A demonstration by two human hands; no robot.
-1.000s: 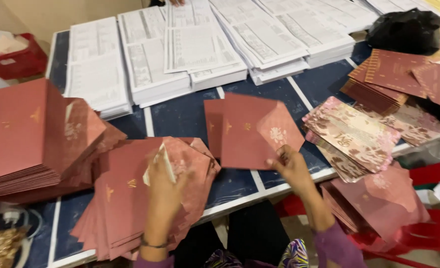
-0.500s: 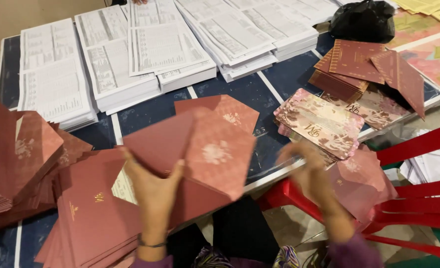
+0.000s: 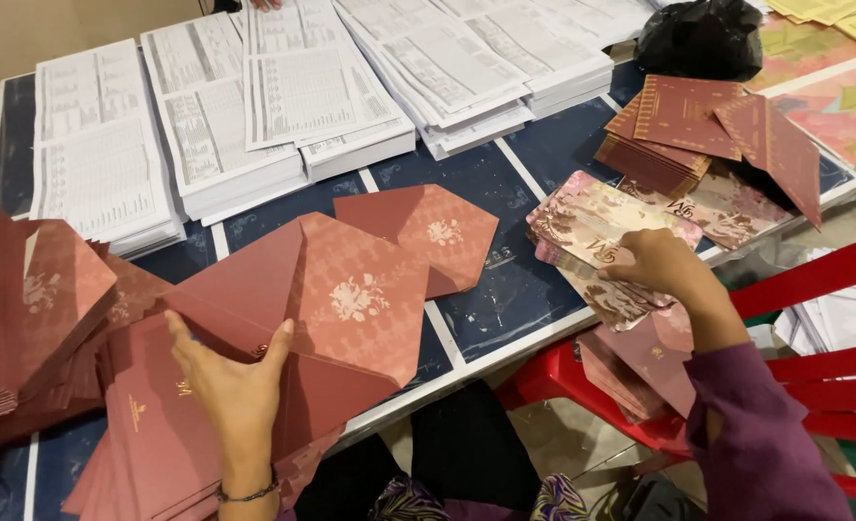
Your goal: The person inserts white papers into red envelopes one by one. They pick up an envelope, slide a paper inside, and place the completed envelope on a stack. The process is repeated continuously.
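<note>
My left hand (image 3: 227, 374) holds a dusty-red envelope (image 3: 327, 309) with its pointed flap open and a pale flower emblem on it, lifted over a pile of similar red envelopes (image 3: 153, 439) at the table's near left. A second open red envelope (image 3: 428, 232) lies flat just beyond it. My right hand (image 3: 660, 265) rests on a stack of pink patterned cards (image 3: 597, 227) at the table's near right edge, fingers curled over the top card.
Stacks of white printed sheets (image 3: 283, 96) fill the far side of the dark blue table (image 3: 505, 289). More red envelopes (image 3: 23, 309) are piled at the left, maroon cards (image 3: 684, 125) and a black bag (image 3: 703, 39) at the right. Red plastic chairs (image 3: 814, 318) stand beside me.
My right hand moved away from the red envelope to the pink card stack. My left hand keeps the open envelope, now lowered and spread flatter. The view shifted right.
</note>
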